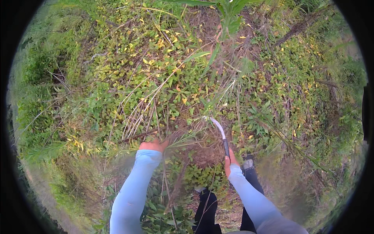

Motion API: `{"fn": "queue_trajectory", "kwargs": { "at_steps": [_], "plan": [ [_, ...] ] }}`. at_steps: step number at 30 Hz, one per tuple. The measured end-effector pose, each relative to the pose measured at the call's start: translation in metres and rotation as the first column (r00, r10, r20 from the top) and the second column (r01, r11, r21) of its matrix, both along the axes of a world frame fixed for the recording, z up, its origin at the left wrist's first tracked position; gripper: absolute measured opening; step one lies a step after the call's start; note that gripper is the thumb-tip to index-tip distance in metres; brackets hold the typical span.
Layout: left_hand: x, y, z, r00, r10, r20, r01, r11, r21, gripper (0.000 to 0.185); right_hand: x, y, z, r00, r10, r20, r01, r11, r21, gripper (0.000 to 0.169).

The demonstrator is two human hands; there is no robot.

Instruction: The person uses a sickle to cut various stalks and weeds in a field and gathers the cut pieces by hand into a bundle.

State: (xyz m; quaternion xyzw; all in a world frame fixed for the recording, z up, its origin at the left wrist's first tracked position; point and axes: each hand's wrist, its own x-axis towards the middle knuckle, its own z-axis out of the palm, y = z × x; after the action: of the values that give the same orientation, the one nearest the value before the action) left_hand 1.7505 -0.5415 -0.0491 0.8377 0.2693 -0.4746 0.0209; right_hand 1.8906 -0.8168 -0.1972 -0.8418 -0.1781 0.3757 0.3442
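Observation:
My right hand [230, 162] is closed around the dark handle of a sickle [219, 128]. Its pale curved blade points up and to the left, with the tip among thin green and dry stems. At the left, my left hand [153, 145] is at the base of a bunch of weeds; leafy green stalks [184, 141] spread to the right beside its fingers. Dry pale stems [143, 111] rise just above this hand. Whether the fingers grip any of them cannot be made out. Both forearms are in light blue sleeves.
Low green and yellow leafy ground cover [172, 76] spreads ahead. A tall broad-leaved plant [229, 20] stands at the top. Bare brown soil [204, 156] shows between my hands. My feet and dark trouser legs [206, 210] are below, with blurred tall weeds at both sides.

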Motion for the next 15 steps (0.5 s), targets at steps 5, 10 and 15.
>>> {"fn": "queue_trajectory", "kwargs": {
  "at_steps": [5,10,15],
  "plan": [
    [-0.019,0.012,-0.01,0.985,-0.166,0.04,0.162,0.982,0.096,0.051,-0.021,0.067,-0.068,0.859,0.365,-0.359,-0.44,0.885,-0.154,0.043],
    [-0.024,0.035,-0.024,0.953,-0.299,0.047,0.293,0.95,0.109,0.055,-0.06,0.109,-0.111,0.892,0.269,-0.363,-0.371,0.896,-0.246,0.038],
    [-0.059,0.023,-0.038,0.977,-0.143,0.159,0.119,0.982,0.149,0.053,-0.053,0.039,-0.074,0.924,0.267,-0.274,-0.277,0.961,0.003,0.039]
  ]
}}
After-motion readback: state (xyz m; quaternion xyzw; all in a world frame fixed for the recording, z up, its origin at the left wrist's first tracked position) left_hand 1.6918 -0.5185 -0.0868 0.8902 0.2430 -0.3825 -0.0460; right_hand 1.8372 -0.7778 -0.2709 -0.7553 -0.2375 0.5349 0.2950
